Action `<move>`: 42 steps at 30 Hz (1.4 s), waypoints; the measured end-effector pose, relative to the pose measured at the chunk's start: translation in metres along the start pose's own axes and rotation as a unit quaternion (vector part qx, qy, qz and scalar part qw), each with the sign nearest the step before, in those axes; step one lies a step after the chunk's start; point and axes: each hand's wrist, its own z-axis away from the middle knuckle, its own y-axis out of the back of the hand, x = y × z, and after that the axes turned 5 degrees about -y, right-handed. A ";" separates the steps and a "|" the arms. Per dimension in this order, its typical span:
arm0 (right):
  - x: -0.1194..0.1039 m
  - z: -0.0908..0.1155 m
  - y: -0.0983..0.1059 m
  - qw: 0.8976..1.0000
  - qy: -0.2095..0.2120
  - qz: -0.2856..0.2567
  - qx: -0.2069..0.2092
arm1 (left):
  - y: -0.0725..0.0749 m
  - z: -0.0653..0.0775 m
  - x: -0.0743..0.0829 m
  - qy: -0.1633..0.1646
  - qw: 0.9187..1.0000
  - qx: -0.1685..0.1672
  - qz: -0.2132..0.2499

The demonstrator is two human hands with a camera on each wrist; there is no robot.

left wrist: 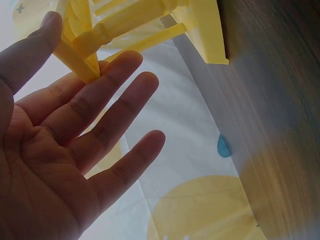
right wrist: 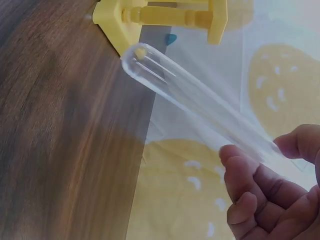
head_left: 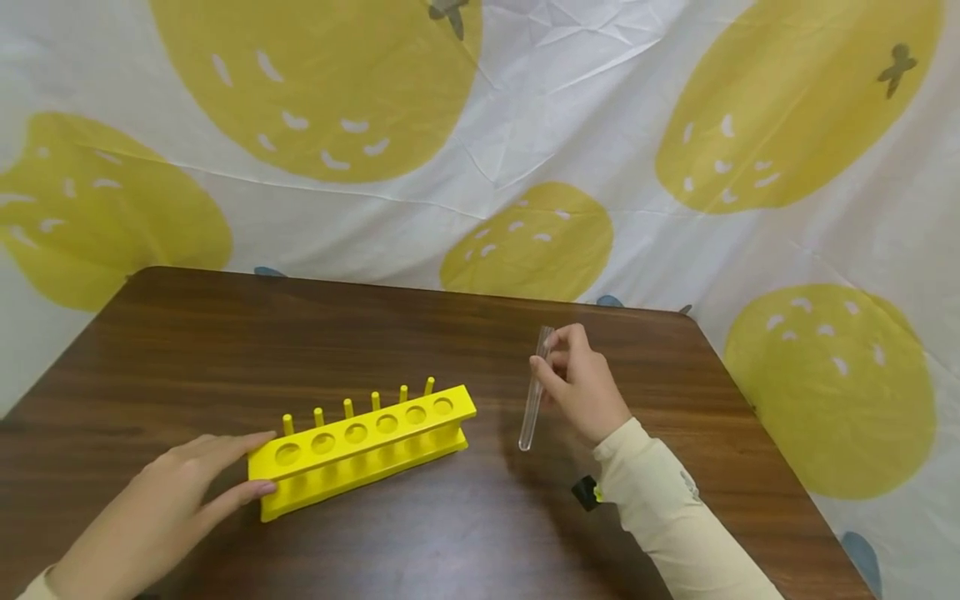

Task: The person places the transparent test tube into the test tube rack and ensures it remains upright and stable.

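A yellow test tube rack [head_left: 360,454] stands on the table, its row of round holes without tubes and a row of pegs along its back. At its left end, my left hand [head_left: 161,496] pinches the top plate between thumb and forefinger. In the left wrist view the other fingers [left wrist: 122,167] of that hand extend free of the rack. To the rack's right, my right hand [head_left: 581,383] pinches a clear glass test tube [head_left: 531,412] near its upper end. The tube leans slightly, its rounded bottom down; in the right wrist view the tube [right wrist: 185,95] looks empty.
The dark wood-grain table [head_left: 420,550] has its far edge against a white cloth [head_left: 360,217] printed with large yellow fruit. A small black object [head_left: 584,493] shows beside the right sleeve [head_left: 660,500].
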 end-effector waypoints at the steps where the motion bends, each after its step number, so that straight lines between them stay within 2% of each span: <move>1: -0.001 0.000 -0.001 1.000 0.006 -0.001 0.005 | 0.001 0.000 0.000 0.003 1.000 -0.003 -0.001; 9: -0.005 -0.004 -0.001 0.998 0.060 -0.003 0.038 | 0.001 -0.002 0.006 0.017 1.000 -0.010 0.007; 16: 0.001 0.011 0.017 0.993 0.070 -0.006 0.095 | -0.012 -0.028 0.018 -0.010 1.000 -0.018 0.020; 19: 0.000 0.011 0.019 0.990 0.086 -0.005 0.109 | -0.014 -0.032 0.019 -0.016 0.999 -0.021 0.025; 24: -0.026 0.014 0.014 0.986 0.103 -0.030 0.125 | -0.012 -0.030 0.018 -0.016 0.999 -0.017 0.029; 27: -0.044 0.018 0.011 0.984 0.112 -0.055 0.126 | -0.010 -0.029 0.016 -0.016 0.999 -0.016 0.028; 33: -0.052 0.017 0.006 0.980 0.142 -0.066 0.125 | -0.011 -0.029 0.015 -0.013 0.999 -0.021 0.031; 42: -0.060 0.022 0.003 0.981 0.144 -0.069 0.108 | -0.014 -0.031 0.014 -0.026 0.999 -0.017 0.037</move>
